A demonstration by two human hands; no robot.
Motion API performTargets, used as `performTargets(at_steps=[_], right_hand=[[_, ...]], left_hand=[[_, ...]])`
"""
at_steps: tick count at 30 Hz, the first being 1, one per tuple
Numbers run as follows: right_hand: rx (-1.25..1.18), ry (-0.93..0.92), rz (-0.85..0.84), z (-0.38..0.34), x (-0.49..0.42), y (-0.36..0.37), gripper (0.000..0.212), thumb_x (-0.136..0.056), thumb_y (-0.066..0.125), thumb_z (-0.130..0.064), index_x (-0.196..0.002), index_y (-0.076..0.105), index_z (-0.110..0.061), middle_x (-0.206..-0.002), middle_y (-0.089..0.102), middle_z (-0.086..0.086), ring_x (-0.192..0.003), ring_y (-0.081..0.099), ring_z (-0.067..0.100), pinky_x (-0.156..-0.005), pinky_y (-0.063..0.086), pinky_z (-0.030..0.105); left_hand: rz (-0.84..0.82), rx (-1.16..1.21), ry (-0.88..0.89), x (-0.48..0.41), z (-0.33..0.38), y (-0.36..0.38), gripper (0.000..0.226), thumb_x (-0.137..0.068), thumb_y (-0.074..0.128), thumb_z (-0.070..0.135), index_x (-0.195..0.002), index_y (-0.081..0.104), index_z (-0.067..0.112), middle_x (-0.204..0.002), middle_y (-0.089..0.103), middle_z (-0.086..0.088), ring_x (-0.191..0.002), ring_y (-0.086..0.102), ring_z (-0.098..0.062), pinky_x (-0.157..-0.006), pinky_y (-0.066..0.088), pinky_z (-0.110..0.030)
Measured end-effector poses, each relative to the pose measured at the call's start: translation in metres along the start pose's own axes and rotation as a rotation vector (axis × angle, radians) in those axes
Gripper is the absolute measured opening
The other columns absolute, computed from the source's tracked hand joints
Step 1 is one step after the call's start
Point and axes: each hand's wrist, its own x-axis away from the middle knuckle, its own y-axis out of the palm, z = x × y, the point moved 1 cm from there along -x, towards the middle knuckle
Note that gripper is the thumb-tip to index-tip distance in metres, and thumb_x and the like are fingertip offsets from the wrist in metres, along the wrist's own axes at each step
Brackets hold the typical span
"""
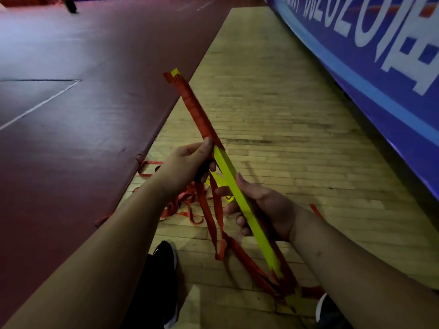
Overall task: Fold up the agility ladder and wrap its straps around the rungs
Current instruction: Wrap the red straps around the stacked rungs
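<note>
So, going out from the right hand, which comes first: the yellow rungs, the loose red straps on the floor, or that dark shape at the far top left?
1. Yellow rungs: held in the grip of the right hand.
2. Loose red straps: heaped on the wooden floor, to the hand's left.
3. Dark shape: far off beyond the red mat, top left.

Black shoes (164, 269) — white soles, white logo

hands (183, 167) 2; rung bundle (225, 167) 1; shoes (164, 262) 2; banner (392, 91) 1; mat (71, 138) 1
</note>
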Motion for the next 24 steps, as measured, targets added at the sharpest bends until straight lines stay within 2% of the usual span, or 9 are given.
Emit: performTargets(at_steps=[2,6,9,12,15,17,20,24], right_hand=[[0.020,0.017,0.057,0.001,-0.004,0.000,0.060,-0.094,0.064,-0.056,-0.132,0.065,-0.010,-0.088,0.075,0.007,-0.067,0.069,0.019,-0.057,0.056,0.032],[0.115,-0.001,0.224,0.012,-0.015,-0.005,0.058,-0.086,0.075,-0.053,-0.124,0.072,-0.010,-0.095,0.080,0.013,-0.072,0.074,0.024,-0.062,0.059,0.035],[0.161,-0.038,0.304,0.018,-0.020,-0.009,0.043,-0.095,0.076,-0.050,-0.119,0.075,-0.013,-0.099,0.082,0.014,-0.075,0.077,0.028,-0.062,0.060,0.035],[0.196,-0.045,0.366,0.021,-0.023,-0.011,0.043,-0.095,0.078,-0.050,-0.117,0.075,-0.014,-0.099,0.083,0.014,-0.078,0.079,0.030,-0.063,0.061,0.036],[0.276,-0.066,0.427,0.024,-0.024,-0.011,0.037,-0.097,0.078,-0.049,-0.116,0.075,-0.018,-0.094,0.084,0.010,-0.080,0.081,0.032,-0.073,0.064,0.046],[0.389,-0.098,0.481,0.025,-0.023,-0.010,0.031,-0.099,0.077,-0.047,-0.117,0.074,-0.022,-0.090,0.084,0.004,-0.079,0.082,0.029,-0.079,0.067,0.051],[0.641,-0.163,0.585,0.026,-0.021,-0.010,0.022,-0.098,0.078,-0.047,-0.110,0.074,-0.029,-0.085,0.083,-0.003,-0.068,0.080,0.017,-0.068,0.068,0.043],[0.786,-0.191,0.611,0.027,-0.020,-0.010,0.020,-0.097,0.079,-0.046,-0.103,0.076,-0.027,-0.083,0.081,-0.005,-0.064,0.078,0.014,-0.067,0.067,0.041]], left_hand=[[-0.001,-0.094,-0.026,0.001,-0.001,0.001,0.050,-0.115,0.042,0.052,-0.093,0.070,0.016,-0.073,0.065,0.006,-0.062,0.054,-0.014,-0.060,0.046,-0.023],[0.017,-0.211,-0.115,0.001,-0.004,0.005,0.050,-0.116,0.043,0.046,-0.088,0.067,0.013,-0.059,0.064,0.009,-0.052,0.055,-0.007,-0.053,0.045,-0.019],[0.050,-0.238,-0.184,0.000,-0.006,0.006,0.050,-0.116,0.046,0.046,-0.087,0.069,0.013,-0.055,0.065,0.008,-0.047,0.054,-0.006,-0.048,0.043,-0.016],[0.096,-0.275,-0.212,-0.002,-0.007,0.011,0.051,-0.115,0.048,0.047,-0.083,0.071,0.014,-0.053,0.066,0.008,-0.044,0.055,-0.008,-0.049,0.045,-0.018],[0.127,-0.279,-0.243,-0.003,-0.008,0.015,0.052,-0.114,0.051,0.048,-0.081,0.073,0.014,-0.052,0.067,0.007,-0.042,0.055,-0.007,-0.048,0.045,-0.019],[0.132,-0.310,-0.259,-0.003,-0.007,0.017,0.055,-0.110,0.056,0.054,-0.081,0.075,0.012,-0.052,0.068,0.007,-0.043,0.058,-0.008,-0.045,0.044,-0.017],[0.132,-0.338,-0.274,-0.002,-0.008,0.023,0.060,-0.101,0.064,0.066,-0.080,0.074,0.011,-0.054,0.069,0.006,-0.045,0.061,-0.008,-0.044,0.047,-0.019],[0.119,-0.345,-0.313,-0.001,-0.010,0.028,0.060,-0.100,0.063,0.067,-0.080,0.074,0.012,-0.055,0.070,0.002,-0.044,0.062,-0.012,-0.049,0.053,-0.026]])
